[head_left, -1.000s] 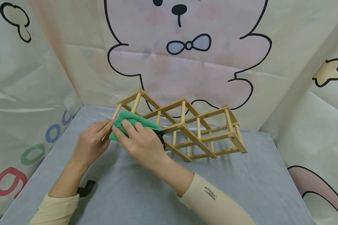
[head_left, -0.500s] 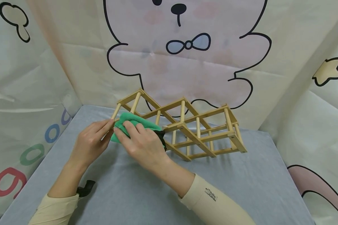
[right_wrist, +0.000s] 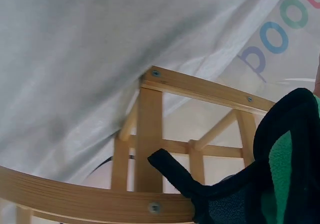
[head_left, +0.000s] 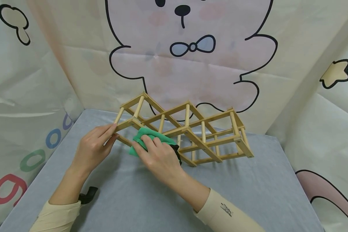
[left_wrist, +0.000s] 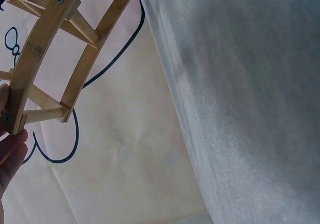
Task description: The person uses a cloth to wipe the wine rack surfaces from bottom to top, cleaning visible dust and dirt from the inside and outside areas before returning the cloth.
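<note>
A folding wooden rack, made of crossed slats and round dowels, stands at an angle on the table. My left hand pinches its left end corner; in the left wrist view the fingertips lie at the end of a screwed slat. My right hand grips a folded green cloth with black edging against a lower front slat, left of the rack's middle. In the right wrist view the cloth and a dark strap-like end overlap the slats. The right fingertips are partly hidden in the cloth's folds.
A grey-blue cloth covers the table. Behind it hangs a backdrop with a cartoon bear, close to the rack's back. Printed sheets close off both sides. A black strap hangs at the left wrist.
My right hand has slid the cloth rightward and slightly down along the slat, uncovering the rack's left front joint. The left hand keeps its hold, and the rack stays about where it was.
</note>
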`<state>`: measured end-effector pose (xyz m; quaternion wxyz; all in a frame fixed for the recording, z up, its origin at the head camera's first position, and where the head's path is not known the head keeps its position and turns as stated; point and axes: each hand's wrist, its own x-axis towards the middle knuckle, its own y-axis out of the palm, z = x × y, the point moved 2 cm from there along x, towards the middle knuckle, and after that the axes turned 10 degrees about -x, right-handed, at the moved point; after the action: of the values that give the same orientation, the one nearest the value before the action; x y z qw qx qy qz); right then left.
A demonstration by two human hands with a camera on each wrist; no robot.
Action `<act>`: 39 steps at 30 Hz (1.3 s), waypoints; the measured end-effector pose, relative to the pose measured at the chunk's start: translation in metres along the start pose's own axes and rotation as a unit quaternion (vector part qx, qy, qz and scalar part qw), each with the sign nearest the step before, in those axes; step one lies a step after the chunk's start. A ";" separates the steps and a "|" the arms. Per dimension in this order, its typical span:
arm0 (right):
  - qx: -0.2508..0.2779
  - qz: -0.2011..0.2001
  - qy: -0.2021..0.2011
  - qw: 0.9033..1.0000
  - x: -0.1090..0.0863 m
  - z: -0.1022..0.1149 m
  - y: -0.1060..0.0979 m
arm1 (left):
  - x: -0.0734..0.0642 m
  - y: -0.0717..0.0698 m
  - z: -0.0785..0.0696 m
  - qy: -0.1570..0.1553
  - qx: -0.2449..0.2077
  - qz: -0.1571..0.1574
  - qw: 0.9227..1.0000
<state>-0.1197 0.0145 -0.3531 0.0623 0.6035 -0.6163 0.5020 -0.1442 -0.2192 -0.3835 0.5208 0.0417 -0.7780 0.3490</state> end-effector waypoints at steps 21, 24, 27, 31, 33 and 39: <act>0.038 0.040 0.038 0.998 -0.040 -0.014 -0.007 | 0.001 0.002 0.000 0.001 0.003 -0.002 1.000; 0.040 0.024 0.063 0.997 -0.040 -0.022 -0.011 | 0.001 0.003 -0.001 0.000 0.002 -0.001 1.000; 0.047 0.024 0.084 0.995 -0.039 -0.030 -0.017 | 0.001 0.002 -0.001 0.000 0.000 -0.002 1.000; 0.041 0.021 0.104 0.994 -0.037 -0.039 -0.027 | 0.001 0.002 0.000 0.002 -0.003 -0.005 1.000; 0.033 0.013 0.113 0.993 -0.037 -0.043 -0.031 | 0.001 0.002 0.000 0.002 -0.003 -0.005 1.000; 0.025 -0.017 0.111 0.993 -0.039 -0.051 -0.041 | 0.002 0.001 0.000 0.003 -0.005 -0.005 1.000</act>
<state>-0.1029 0.0859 -0.3326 0.1237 0.5558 -0.5828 0.5798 -0.1453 -0.2175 -0.3825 0.5249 0.0421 -0.7782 0.3421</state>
